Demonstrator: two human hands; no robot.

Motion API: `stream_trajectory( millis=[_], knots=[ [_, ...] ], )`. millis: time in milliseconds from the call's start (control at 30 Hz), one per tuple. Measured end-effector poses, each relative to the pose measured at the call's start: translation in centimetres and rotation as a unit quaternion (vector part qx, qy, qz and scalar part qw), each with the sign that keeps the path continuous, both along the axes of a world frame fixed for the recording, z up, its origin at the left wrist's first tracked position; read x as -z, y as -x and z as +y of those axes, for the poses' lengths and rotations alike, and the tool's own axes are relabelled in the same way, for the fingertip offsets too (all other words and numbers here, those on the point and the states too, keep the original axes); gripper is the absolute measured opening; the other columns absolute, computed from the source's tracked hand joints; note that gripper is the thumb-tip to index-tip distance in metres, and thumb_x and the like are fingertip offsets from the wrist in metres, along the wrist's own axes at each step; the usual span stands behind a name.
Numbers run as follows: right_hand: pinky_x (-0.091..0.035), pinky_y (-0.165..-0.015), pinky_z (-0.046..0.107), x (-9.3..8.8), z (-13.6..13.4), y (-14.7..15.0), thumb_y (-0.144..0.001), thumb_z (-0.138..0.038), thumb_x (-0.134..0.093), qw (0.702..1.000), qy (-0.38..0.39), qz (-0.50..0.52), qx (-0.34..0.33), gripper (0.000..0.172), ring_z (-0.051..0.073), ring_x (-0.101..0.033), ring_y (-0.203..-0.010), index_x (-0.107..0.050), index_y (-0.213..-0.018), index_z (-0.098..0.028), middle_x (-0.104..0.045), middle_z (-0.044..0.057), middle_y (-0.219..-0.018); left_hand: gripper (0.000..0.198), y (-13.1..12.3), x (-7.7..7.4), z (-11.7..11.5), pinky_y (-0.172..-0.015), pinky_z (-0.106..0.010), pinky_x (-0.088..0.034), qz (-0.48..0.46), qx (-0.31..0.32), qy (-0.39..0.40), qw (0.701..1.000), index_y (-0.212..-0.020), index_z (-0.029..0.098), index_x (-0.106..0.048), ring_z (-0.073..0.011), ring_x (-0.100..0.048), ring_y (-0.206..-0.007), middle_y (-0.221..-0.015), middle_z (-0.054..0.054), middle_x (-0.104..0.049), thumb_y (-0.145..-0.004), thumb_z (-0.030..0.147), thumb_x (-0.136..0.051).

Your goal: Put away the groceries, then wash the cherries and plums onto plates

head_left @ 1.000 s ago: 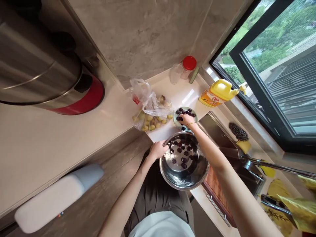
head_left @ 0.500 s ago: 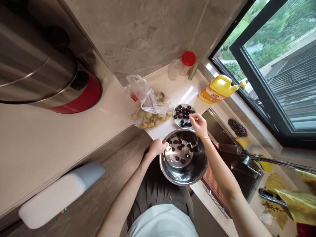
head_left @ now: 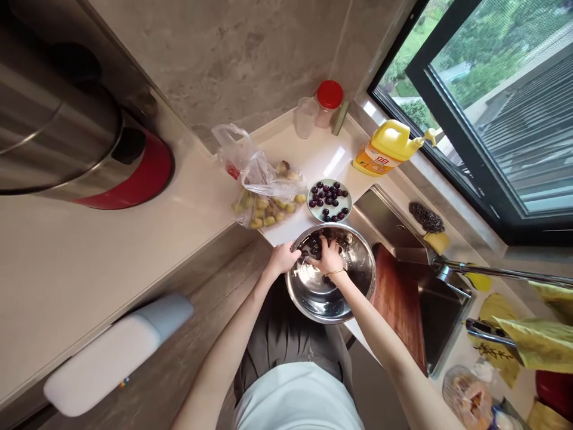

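Observation:
A steel bowl [head_left: 329, 313] with dark round fruits and some water in it is held at the counter's edge. My left hand [head_left: 283, 259] grips its left rim, fingers closed over the edge. Inside the bowl, my right hand [head_left: 330, 258] reaches down with its fingers spread among the fruits, partly covering them. Just beyond the bowl, a pale plate [head_left: 319, 216] carries several dark fruits [head_left: 330, 196].
A plastic bag [head_left: 264, 185] of yellow-green fruits lies left of the plate. Behind stand a red-lidded jar [head_left: 329, 98] and a yellow bottle [head_left: 382, 149]. The sink holds a wooden board [head_left: 398, 298], with a faucet [head_left: 447, 269] at right.
My right hand has moved from over the plate down into the bowl, and its fingers have spread. My left hand still holds the rim. The view has shifted slightly.

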State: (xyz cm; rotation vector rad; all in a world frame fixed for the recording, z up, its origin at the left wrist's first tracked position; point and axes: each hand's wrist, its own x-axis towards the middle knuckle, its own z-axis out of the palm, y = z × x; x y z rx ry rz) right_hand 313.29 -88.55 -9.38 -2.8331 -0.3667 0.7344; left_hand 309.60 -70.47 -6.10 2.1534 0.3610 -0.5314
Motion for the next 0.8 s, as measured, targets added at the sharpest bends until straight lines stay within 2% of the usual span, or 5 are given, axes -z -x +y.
stream_trajectory(
  millis=[300,467,533,700,800],
  knots=[
    [-0.049,-0.077,0.038,0.5,0.8,3.7,-0.088,-0.026,-0.048,0.987,-0.035,0.035,-0.153,0.037,0.029,-0.052,-0.104,-0.053,-0.124,-0.022,-0.047,0.017,-0.122,0.027,0.0,-0.1,0.0,-0.069,-0.026,-0.042,-0.020,0.007,-0.005,1.000,-0.091,0.018,-0.069,-0.0206,-0.063,-0.078,-0.090,-0.009,-0.073,-0.078,0.022,-0.046],
    [-0.048,-0.087,0.035,-0.5,-0.8,2.9,-0.078,-0.019,-0.057,0.966,-0.225,0.127,-0.004,0.029,0.022,-0.057,-0.097,-0.063,-0.107,-0.020,-0.058,0.009,-0.108,0.029,0.1,-0.1,0.0,-0.071,-0.026,-0.043,-0.016,0.003,0.001,1.000,-0.097,0.019,-0.070,-0.0209,-0.064,-0.081,-0.093,-0.008,-0.074,-0.078,0.023,-0.047],
    [-0.052,-0.074,0.029,-1.6,-1.9,2.5,-0.078,-0.026,-0.061,0.894,-0.347,0.255,0.124,0.031,0.019,-0.059,-0.091,-0.062,-0.108,-0.022,-0.062,0.006,-0.101,0.030,0.1,0.0,0.0,-0.072,-0.026,-0.043,-0.013,0.001,0.007,1.000,-0.099,0.019,-0.070,-0.0213,-0.065,-0.082,-0.095,-0.008,-0.074,-0.079,0.023,-0.047],
    [-0.051,-0.051,0.022,-5.0,-5.0,2.0,-0.077,-0.047,-0.063,0.551,-0.546,0.519,0.361,0.047,0.017,-0.062,-0.080,-0.055,-0.118,-0.025,-0.064,0.005,-0.102,0.031,0.1,0.0,0.0,-0.074,-0.026,-0.044,-0.015,-0.006,0.011,1.000,-0.099,0.019,-0.070,-0.0224,-0.065,-0.086,-0.098,-0.008,-0.074,-0.078,0.023,-0.048],
    [-0.055,-0.057,0.024,-5.8,-5.8,2.4,-0.073,-0.043,-0.069,0.469,-0.579,0.530,0.405,0.046,0.017,-0.063,-0.084,-0.055,-0.113,-0.026,-0.065,0.005,-0.105,0.032,0.1,0.0,0.0,-0.075,-0.026,-0.044,-0.018,-0.011,0.019,1.000,-0.101,0.018,-0.070,-0.0223,-0.065,-0.089,-0.101,-0.008,-0.073,-0.078,0.023,-0.049]
  ],
)
